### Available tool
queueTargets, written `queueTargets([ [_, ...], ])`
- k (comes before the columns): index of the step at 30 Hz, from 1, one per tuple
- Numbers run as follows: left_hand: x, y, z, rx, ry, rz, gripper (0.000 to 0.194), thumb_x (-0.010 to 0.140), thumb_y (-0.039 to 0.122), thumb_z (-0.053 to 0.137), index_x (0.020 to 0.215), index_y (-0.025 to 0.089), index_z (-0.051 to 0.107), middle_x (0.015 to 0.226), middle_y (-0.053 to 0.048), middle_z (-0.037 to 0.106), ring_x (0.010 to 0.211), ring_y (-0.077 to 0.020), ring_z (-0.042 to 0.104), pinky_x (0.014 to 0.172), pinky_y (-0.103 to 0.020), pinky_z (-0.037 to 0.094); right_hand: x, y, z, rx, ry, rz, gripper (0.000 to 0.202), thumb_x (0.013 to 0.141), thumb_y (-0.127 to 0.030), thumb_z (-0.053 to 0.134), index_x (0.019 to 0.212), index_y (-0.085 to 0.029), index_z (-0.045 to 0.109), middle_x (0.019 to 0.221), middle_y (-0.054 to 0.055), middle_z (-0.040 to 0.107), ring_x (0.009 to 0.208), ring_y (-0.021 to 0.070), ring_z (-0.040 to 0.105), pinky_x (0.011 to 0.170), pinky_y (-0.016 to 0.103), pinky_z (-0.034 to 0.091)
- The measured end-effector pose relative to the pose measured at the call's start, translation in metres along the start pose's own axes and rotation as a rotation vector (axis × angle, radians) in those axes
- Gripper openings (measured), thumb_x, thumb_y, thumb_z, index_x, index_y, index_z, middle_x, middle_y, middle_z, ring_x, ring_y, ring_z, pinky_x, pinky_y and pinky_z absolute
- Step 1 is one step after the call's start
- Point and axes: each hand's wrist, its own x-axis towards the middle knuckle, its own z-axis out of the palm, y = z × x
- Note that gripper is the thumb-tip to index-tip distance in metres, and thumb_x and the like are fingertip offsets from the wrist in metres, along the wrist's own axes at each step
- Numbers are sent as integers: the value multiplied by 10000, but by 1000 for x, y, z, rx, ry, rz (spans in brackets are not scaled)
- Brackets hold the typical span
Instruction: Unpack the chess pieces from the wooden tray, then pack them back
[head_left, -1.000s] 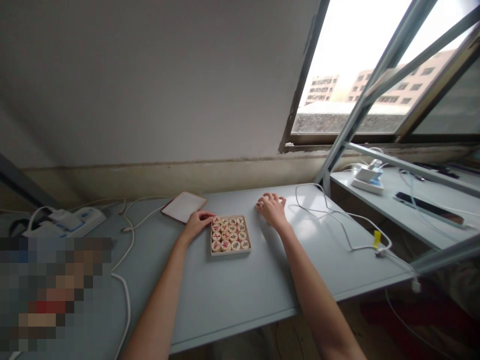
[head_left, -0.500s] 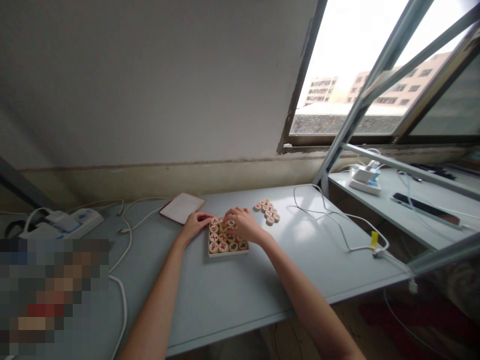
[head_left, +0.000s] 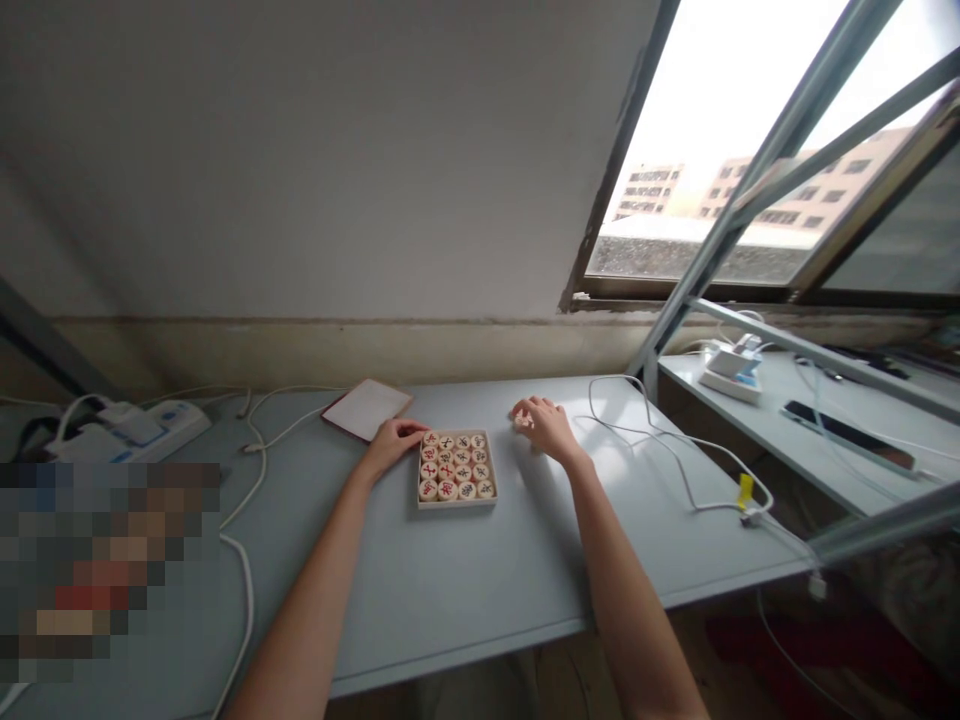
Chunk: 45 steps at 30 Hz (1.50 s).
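Observation:
A shallow square box (head_left: 420,492) lies on the grey table (head_left: 465,590) and is filled with round wooden chess pieces (head_left: 454,466) marked in red and black. My left hand (head_left: 390,441) grips the box's far left corner. My right hand (head_left: 547,426) is to the right of the box, with its fingers curled down over a small pile of loose pieces (head_left: 519,421). The hand hides most of the pile.
The box's lid (head_left: 367,409) lies upside down at the far left of the box. White cables (head_left: 675,445) run over the table's right side. A power strip (head_left: 127,428) sits far left. A second table (head_left: 825,400) with a charger and a phone stands to the right.
My right hand has gone from the box back to the right and now covers the loose pile of pieces. My left hand has stayed at the box's corner.

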Motion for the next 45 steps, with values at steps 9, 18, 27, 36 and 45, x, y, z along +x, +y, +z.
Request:
queueTargets([
  [9,-2,3,0,-18,5,16,268,655,342,573,784,136,687,797,-69,684,763,-189,604,707,-270,459,-6,-74,18,336,-309,-519,323,683,-308,654,1000,-325,601,986,-3,572,952,179,488,829,303,309],
  [18,-1,0,0,-4,-15,6,286,670,342,564,808,120,679,815,-75,680,768,-188,600,699,-260,455,-2,-41,-1,238,-199,-375,270,687,-396,639,902,-237,608,895,27,566,859,164,494,761,280,340],
  [27,1,-4,0,11,-6,24,284,668,350,569,805,131,687,808,-68,684,766,-185,601,691,-254,451,-2,20,-4,165,-107,-72,232,681,-181,591,911,-210,579,859,25,566,761,140,507,653,241,358],
  [36,0,-2,0,1,6,26,266,663,333,567,787,129,686,794,-67,686,755,-180,605,697,-257,456,-7,-66,6,463,-473,-568,293,659,-317,659,937,-230,625,872,1,597,742,119,520,644,206,385],
  [45,-2,4,0,-2,-11,5,258,667,312,557,795,126,682,805,-68,684,771,-187,603,711,-261,457,-7,-72,8,493,-462,-543,316,641,-337,673,924,-203,628,850,11,609,743,125,522,652,213,386],
])
